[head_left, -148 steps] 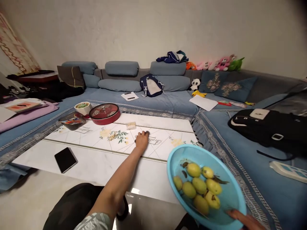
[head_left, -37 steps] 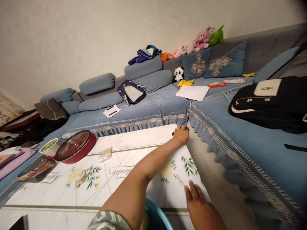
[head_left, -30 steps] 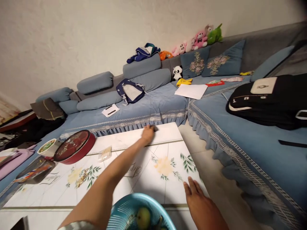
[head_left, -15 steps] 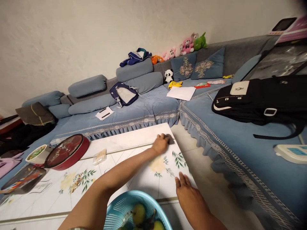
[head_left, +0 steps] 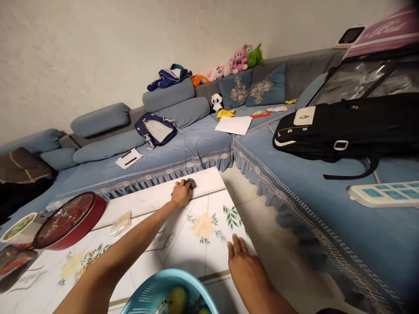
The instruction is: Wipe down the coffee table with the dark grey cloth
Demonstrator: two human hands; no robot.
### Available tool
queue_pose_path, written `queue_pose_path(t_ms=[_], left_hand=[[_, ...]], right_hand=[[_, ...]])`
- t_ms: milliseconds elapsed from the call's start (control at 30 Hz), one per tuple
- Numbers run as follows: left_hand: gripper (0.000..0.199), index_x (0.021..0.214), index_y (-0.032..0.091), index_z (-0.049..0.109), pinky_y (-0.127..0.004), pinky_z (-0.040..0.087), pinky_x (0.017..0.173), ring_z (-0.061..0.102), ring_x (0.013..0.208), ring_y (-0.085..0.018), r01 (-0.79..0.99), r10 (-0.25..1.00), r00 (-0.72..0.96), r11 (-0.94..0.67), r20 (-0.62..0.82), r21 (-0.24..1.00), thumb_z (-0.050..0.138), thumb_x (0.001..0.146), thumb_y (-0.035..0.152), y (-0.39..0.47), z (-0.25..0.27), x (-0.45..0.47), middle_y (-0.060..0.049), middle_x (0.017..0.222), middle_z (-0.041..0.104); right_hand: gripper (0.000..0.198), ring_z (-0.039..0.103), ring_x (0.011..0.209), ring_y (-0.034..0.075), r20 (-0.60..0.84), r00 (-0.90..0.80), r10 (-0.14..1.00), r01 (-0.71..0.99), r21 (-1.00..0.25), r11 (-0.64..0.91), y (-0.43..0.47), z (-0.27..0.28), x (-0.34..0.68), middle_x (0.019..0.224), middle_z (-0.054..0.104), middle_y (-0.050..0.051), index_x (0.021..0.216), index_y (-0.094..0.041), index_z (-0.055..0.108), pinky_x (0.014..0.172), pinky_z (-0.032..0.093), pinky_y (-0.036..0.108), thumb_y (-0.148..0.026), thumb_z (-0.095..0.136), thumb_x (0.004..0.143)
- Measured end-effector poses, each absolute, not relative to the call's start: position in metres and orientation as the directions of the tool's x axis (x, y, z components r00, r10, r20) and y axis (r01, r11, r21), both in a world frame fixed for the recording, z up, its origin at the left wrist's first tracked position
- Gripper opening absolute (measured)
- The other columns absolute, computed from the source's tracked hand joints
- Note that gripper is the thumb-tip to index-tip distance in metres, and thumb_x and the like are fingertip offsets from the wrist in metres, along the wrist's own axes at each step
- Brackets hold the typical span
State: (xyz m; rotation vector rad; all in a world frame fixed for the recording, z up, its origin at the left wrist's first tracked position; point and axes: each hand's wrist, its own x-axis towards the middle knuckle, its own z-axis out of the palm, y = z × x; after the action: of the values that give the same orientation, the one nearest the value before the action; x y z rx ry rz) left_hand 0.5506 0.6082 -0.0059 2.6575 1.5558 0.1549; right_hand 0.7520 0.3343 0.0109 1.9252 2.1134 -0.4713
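Note:
My left hand [head_left: 181, 194] reaches across the patterned white table [head_left: 209, 257] to its far side. Its fingers press down on a small dark cloth [head_left: 190, 182], mostly covered by the hand and blurred. My right hand [head_left: 245, 261] lies with fingers stretched out on the table's right edge and holds nothing. Between my arms, at the near side, stands a blue plastic basket [head_left: 144, 293] with several greenish pears [head_left: 177, 300] in it.
Left on the table are a packet of toothpicks [head_left: 121, 223], a round red lidded box [head_left: 85, 231] and a white bowl [head_left: 20, 229]. A blue sofa [head_left: 183, 150] wraps around the table, bearing a black backpack [head_left: 314, 131] and a power strip [head_left: 382, 194].
My left hand has slid leftward along the table's far side with the dark cloth. My right hand stays at the edge. The whole view has shifted a little to the right.

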Motion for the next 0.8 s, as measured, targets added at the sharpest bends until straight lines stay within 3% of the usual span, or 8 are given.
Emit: queue_pose_path(t_ms=[67,167,233,300,433,533,633,800], left_hand=[[0.046,0.147,0.031,0.067,-0.050,0.046,0.107,0.052,0.124,-0.033,0.785,0.793,0.607,-0.609,0.055,0.116,0.049,0.105,0.034,0.583,-0.019,0.569,-0.011,0.148,0.060],[0.046,0.152,0.036,0.063,-0.048,0.044,0.111,0.051,0.129,-0.031,0.516,0.528,0.847,-0.844,0.059,0.145,0.049,0.108,0.038,0.559,-0.034,0.579,-0.007,0.155,0.058],[0.048,0.157,0.035,0.059,-0.049,0.043,0.111,0.051,0.130,-0.031,0.392,0.399,0.916,-0.913,0.042,0.112,0.044,0.111,0.038,0.570,-0.033,0.581,-0.009,0.156,0.058],[0.049,0.159,0.036,0.056,-0.048,0.043,0.110,0.051,0.129,-0.031,0.455,0.455,0.890,-0.889,-0.009,0.054,0.042,0.112,0.037,0.599,-0.027,0.591,-0.009,0.158,0.056],[0.051,0.157,0.030,0.058,-0.048,0.045,0.106,0.051,0.125,-0.032,0.719,0.719,0.695,-0.695,-0.018,-0.007,0.037,0.111,0.031,0.666,-0.015,0.645,-0.012,0.152,0.057],[0.051,0.153,0.024,0.061,-0.050,0.047,0.101,0.052,0.122,-0.035,0.802,0.802,0.597,-0.597,0.009,-0.010,0.034,0.109,0.026,0.688,-0.012,0.683,-0.018,0.142,0.060],[0.051,0.151,0.022,0.062,-0.048,0.049,0.099,0.053,0.120,-0.035,0.811,0.812,0.584,-0.584,0.000,-0.012,0.037,0.107,0.024,0.674,-0.013,0.690,-0.018,0.140,0.060],[0.053,0.158,0.031,0.055,-0.044,0.048,0.104,0.052,0.122,-0.031,0.714,0.713,0.700,-0.700,-0.044,-0.005,0.042,0.107,0.027,0.622,-0.024,0.661,-0.009,0.156,0.054]], right_hand=[[0.078,0.046,0.155,0.035,-0.395,-0.092,0.914,0.995,-0.070,0.069,0.335,0.012,0.751,0.167,0.037,0.024,0.159,-0.009,0.053,0.093,0.069,0.052,0.016,0.028,0.089],[0.079,0.046,0.155,0.035,-0.401,-0.092,0.912,0.994,-0.087,0.062,0.335,0.011,0.750,0.168,0.036,0.024,0.159,-0.009,0.053,0.095,0.068,0.055,0.016,0.028,0.088],[0.079,0.046,0.156,0.035,-0.406,-0.096,0.909,0.993,-0.097,0.062,0.335,0.009,0.750,0.168,0.036,0.024,0.159,-0.010,0.053,0.097,0.067,0.057,0.016,0.027,0.089],[0.079,0.045,0.156,0.036,-0.409,-0.094,0.908,0.994,-0.095,0.060,0.335,0.007,0.750,0.168,0.035,0.023,0.159,-0.011,0.054,0.098,0.066,0.059,0.015,0.028,0.089],[0.078,0.047,0.155,0.038,-0.392,-0.087,0.916,0.994,-0.093,0.055,0.335,0.002,0.748,0.167,0.035,0.025,0.157,-0.009,0.054,0.095,0.066,0.061,0.016,0.028,0.088],[0.079,0.047,0.154,0.038,-0.392,-0.086,0.916,0.993,-0.103,0.049,0.336,0.003,0.748,0.166,0.035,0.026,0.157,-0.007,0.054,0.093,0.068,0.059,0.016,0.028,0.086],[0.081,0.046,0.154,0.038,-0.403,-0.091,0.911,0.991,-0.129,0.042,0.337,0.006,0.749,0.166,0.035,0.026,0.158,-0.008,0.053,0.094,0.067,0.059,0.016,0.029,0.085],[0.081,0.043,0.156,0.039,-0.423,-0.115,0.899,0.984,-0.173,0.044,0.338,0.009,0.752,0.167,0.032,0.027,0.159,-0.006,0.051,0.094,0.066,0.061,0.016,0.029,0.084]])
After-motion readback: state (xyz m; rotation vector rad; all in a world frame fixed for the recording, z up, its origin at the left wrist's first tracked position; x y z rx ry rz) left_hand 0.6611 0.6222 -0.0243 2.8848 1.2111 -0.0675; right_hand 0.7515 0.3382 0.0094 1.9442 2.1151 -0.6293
